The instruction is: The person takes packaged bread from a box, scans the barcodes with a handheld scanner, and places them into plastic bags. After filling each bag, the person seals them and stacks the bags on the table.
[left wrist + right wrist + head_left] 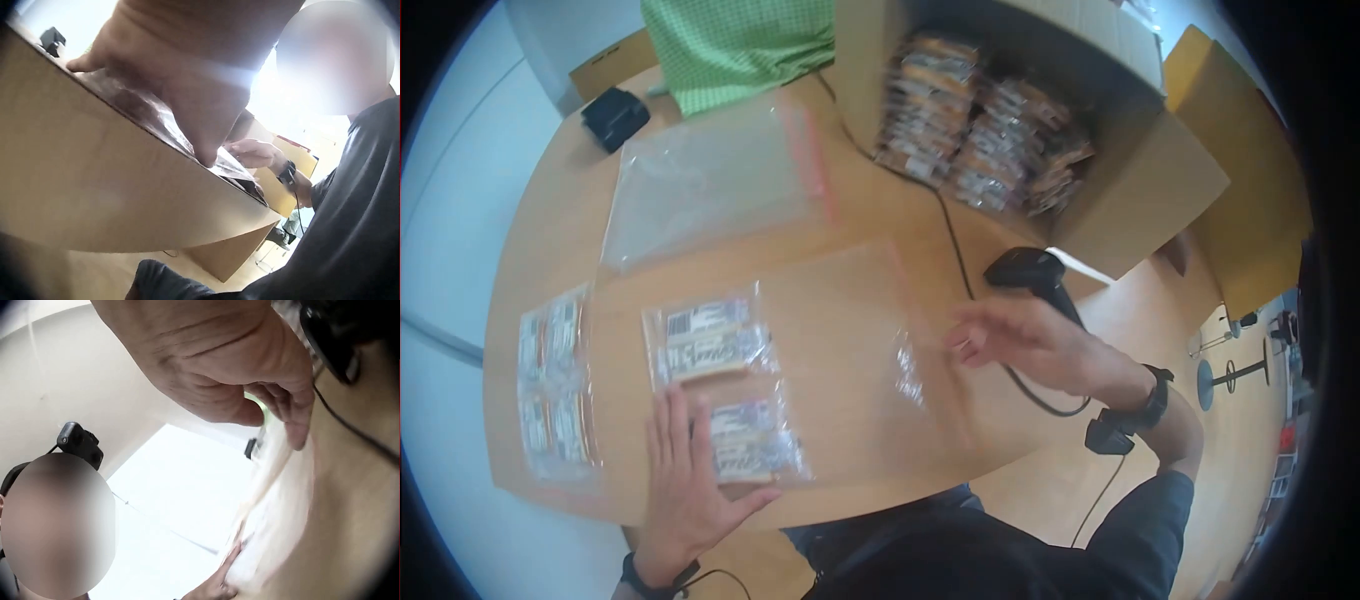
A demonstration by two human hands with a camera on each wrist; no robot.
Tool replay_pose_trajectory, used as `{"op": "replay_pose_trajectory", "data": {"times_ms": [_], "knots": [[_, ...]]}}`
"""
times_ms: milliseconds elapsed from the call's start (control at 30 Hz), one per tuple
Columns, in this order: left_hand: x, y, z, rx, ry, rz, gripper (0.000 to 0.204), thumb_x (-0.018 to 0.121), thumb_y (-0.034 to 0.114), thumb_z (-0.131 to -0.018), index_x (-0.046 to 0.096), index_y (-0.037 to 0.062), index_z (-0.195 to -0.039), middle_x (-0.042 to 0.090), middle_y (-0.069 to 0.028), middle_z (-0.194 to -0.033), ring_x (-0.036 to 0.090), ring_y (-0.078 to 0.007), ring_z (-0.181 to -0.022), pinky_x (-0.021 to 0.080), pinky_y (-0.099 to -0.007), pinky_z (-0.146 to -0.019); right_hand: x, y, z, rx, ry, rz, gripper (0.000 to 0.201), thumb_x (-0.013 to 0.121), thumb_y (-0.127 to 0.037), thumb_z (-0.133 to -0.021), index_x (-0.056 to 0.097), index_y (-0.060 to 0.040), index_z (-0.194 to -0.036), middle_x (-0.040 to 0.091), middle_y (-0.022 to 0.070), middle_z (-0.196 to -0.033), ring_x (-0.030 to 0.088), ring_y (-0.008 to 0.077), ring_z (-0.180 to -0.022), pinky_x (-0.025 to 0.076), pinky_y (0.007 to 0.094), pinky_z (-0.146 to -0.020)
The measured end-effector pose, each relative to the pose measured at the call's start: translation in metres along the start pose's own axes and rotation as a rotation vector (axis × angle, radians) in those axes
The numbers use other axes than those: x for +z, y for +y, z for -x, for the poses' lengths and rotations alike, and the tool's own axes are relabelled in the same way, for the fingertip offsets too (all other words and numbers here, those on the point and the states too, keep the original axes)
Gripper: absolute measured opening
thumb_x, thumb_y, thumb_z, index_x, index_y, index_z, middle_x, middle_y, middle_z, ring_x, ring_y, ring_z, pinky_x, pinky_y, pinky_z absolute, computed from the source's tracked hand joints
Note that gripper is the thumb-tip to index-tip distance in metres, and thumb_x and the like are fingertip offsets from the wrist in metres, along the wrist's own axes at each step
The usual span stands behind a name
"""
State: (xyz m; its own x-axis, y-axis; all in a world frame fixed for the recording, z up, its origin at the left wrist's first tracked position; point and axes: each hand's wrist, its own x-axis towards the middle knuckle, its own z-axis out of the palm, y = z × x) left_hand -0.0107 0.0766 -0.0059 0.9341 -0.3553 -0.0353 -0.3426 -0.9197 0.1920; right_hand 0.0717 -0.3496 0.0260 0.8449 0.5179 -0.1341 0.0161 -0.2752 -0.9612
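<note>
A large clear bag with a pinkish edge lies across the table, with small packets of printed items at its left part. My left hand rests on that part, fingers spread beside the packets; the left wrist view shows this hand pressing down at the table's edge. Over the bag's right end is my right hand, blurred, with loosely bent fingers. In the right wrist view, the right hand has its thumb apart from its fingers, close to the film; contact is unclear.
Another filled bag lies at the left, a flat clear bag farther back. A black scanner-like device with a cable stands beside the right hand. An open carton holds stacked packets. Green cloth and a black object are at the back.
</note>
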Motion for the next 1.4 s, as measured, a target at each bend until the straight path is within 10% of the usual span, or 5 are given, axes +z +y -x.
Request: {"op": "replay_pose_trajectory", "data": {"times_ms": [133, 333, 867, 1067, 1400], "knots": [[0.005, 0.018, -0.012, 0.087, 0.030, -0.008, 0.125, 0.073, 0.073, -0.080, 0.017, -0.0021, -0.163, 0.010, -0.0371, -0.167, 0.011, -0.0528, -0.156, 0.012, -0.0619, -0.125, 0.024, -0.029, -0.023, 0.501, -0.136, -0.394, 0.043, 0.046, -0.015, -0.112, 0.046, 0.0020, -0.152, 0.070, 0.0153, -0.121, 0.069, 0.0231, -0.110, 0.056, 0.0343, -0.095], [0.000, 0.025, -0.014, 0.105, 0.045, 0.051, 0.132, 0.076, 0.074, -0.076, 0.013, -0.0001, -0.164, 0.008, -0.0349, -0.168, 0.011, -0.0513, -0.156, 0.012, -0.0621, -0.125, 0.012, -0.001, -0.076, -0.081, -0.344, -0.088, 0.051, 0.059, -0.015, -0.106, 0.046, 0.0044, -0.151, 0.067, 0.0152, -0.132, 0.065, 0.0205, -0.118, 0.053, 0.0334, -0.101], [0.020, 0.007, -0.011, 0.046, 0.206, 0.106, 0.131, 0.072, 0.077, -0.077, 0.012, -0.0004, -0.164, 0.013, -0.0339, -0.167, 0.014, -0.0469, -0.157, 0.013, -0.0557, -0.128, 0.077, -0.018, -0.164, 0.191, -0.164, -0.221, 0.046, 0.073, -0.027, -0.098, 0.061, 0.0026, -0.132, 0.069, 0.0061, -0.110, 0.059, 0.0066, -0.084, 0.049, 0.0246, -0.069], [0.022, 0.005, -0.011, 0.060, 0.223, 0.106, 0.132, 0.076, 0.075, -0.075, 0.014, -0.0016, -0.163, 0.013, -0.0355, -0.166, 0.015, -0.0471, -0.157, 0.014, -0.0588, -0.126, 0.082, -0.021, -0.109, -0.257, -0.245, 0.623, 0.055, 0.076, -0.039, -0.095, 0.061, -0.0039, -0.135, 0.069, 0.0184, -0.113, 0.067, 0.0256, -0.106, 0.053, 0.0396, -0.090], [0.022, 0.000, -0.007, 0.027, 0.328, 0.784, 0.121, 0.080, 0.057, -0.084, 0.010, -0.0010, -0.163, 0.014, -0.0294, -0.168, 0.020, -0.0395, -0.156, 0.022, -0.0526, -0.124, 0.084, -0.056, -0.126, 0.095, -0.635, 0.387, 0.052, 0.076, -0.039, -0.093, 0.063, 0.0032, -0.121, 0.069, 0.0195, -0.109, 0.066, 0.0296, -0.098, 0.051, 0.0410, -0.086]]}}
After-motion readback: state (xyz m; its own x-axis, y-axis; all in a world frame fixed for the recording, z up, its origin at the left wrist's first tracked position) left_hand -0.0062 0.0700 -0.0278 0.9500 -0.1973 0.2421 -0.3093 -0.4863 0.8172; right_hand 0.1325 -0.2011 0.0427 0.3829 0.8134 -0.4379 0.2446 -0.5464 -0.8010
